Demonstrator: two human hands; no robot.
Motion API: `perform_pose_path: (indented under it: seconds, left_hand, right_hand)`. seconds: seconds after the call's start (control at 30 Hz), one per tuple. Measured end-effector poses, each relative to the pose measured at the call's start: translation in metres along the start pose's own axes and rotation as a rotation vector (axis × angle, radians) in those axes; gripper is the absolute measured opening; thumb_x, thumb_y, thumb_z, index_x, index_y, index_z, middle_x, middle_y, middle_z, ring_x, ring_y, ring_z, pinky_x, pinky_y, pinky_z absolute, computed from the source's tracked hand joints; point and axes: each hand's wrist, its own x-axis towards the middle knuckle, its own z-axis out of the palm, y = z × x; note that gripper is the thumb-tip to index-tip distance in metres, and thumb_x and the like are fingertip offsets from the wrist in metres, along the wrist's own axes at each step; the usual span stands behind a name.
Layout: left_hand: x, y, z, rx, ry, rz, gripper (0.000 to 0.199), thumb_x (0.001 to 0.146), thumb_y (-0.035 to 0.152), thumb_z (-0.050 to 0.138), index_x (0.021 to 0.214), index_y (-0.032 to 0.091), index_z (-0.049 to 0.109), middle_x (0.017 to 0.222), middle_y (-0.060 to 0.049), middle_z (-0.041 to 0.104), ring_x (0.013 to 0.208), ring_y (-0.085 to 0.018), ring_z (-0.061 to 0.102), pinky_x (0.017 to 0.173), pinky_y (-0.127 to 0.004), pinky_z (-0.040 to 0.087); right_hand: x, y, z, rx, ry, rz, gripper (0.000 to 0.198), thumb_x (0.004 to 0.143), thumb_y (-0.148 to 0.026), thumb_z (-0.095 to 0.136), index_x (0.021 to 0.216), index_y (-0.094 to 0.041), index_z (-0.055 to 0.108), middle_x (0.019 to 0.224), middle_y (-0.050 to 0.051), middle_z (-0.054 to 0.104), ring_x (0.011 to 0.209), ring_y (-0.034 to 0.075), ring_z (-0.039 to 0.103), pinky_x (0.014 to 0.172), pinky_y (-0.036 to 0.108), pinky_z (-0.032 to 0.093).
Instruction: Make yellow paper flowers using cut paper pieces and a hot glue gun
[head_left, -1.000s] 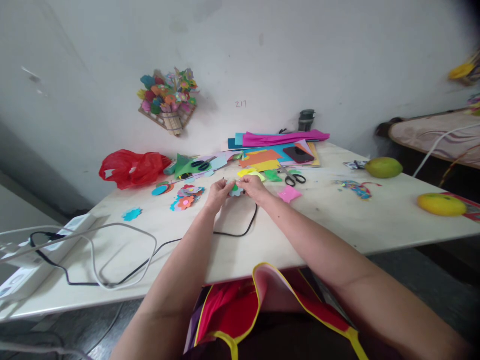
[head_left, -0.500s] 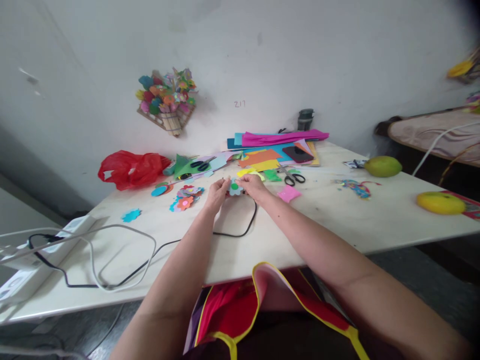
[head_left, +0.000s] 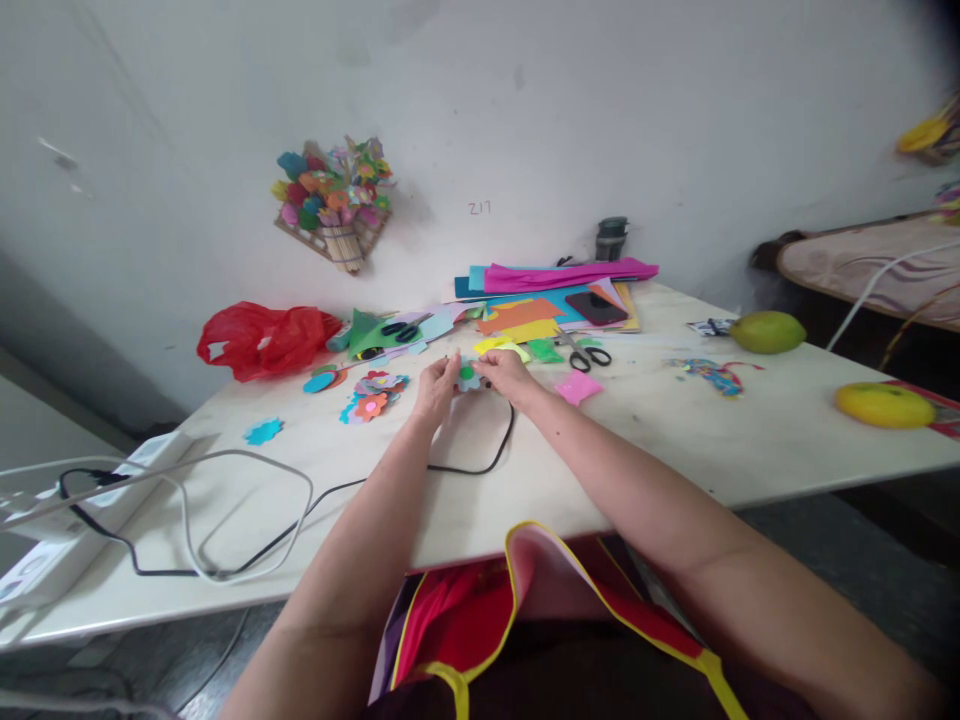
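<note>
A light blue paper flower (head_left: 466,381) with a green round centre is held between my two hands above the table. My left hand (head_left: 436,388) grips its left side, fingers closed. My right hand (head_left: 505,371) pinches the right edge, thumb and fingertips together. Parts of the petals are hidden behind the fingers. Just left of my left hand lies a pile of cut paper flowers (head_left: 370,405) in orange, purple and blue. Pink paper pieces (head_left: 578,387) and black-handled scissors (head_left: 588,357) lie to the right of my right hand.
A black cable (head_left: 480,470) loops below the hands to a white power strip (head_left: 150,460). Coloured sheets (head_left: 517,316) with a phone (head_left: 596,308) lie at the back. A red plastic bag (head_left: 262,340) stands left; a yellow fruit (head_left: 885,405) and a green one (head_left: 768,332) lie right.
Both hands stay in nearly the same place. The fingers have shifted slightly on the paper flower, and a little less of it shows.
</note>
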Motion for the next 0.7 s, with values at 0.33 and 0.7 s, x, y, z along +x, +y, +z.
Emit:
perform_pose_path:
  seconds: [0.33,0.7]
  left_hand:
    - [0.0021,0.0006,-0.0023,0.299,0.023,0.054,0.045,0.070,0.057,0.052,0.050,0.017,0.041,0.044,0.004,0.036,0.045,-0.008,0.035,0.044,-0.020,0.029]
    - [0.0015,0.0025,0.0004,0.127,0.094,-0.062,0.047,0.073,0.061,0.043,0.056,0.017,0.042,0.045,0.005,0.035,0.043,-0.008,0.034,0.041,-0.020,0.029]
  right_hand:
    - [0.0048,0.0069,-0.0009,-0.088,-0.047,-0.090,0.023,0.061,-0.038,0.055,0.053,-0.017,0.048,0.049,-0.005,0.041,0.048,0.007,0.037,0.047,0.021,0.030]
    - [0.0008,0.0005,-0.0013,-0.039,-0.010,-0.029,0.022,0.059,-0.036,0.057,0.054,-0.017,0.048,0.050,-0.005,0.043,0.048,0.007,0.038,0.048,0.022,0.032]
